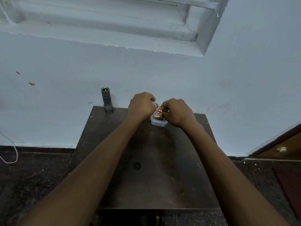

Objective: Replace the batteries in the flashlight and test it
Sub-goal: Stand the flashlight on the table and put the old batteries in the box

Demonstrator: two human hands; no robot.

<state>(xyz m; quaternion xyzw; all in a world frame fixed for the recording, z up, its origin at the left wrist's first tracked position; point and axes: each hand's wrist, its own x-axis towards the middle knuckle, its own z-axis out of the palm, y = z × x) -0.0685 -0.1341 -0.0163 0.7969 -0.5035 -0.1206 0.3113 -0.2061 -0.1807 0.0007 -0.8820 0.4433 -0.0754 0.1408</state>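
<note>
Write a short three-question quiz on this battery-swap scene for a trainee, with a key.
1. True or false: the flashlight stands upright at the far left corner of the table.
2. What does the right hand pinch? A) a battery B) a screwdriver C) a coin
3. Fill in: just below the pinched battery sits a clear plastic ____.
Key: 1 true; 2 A; 3 container.
</note>
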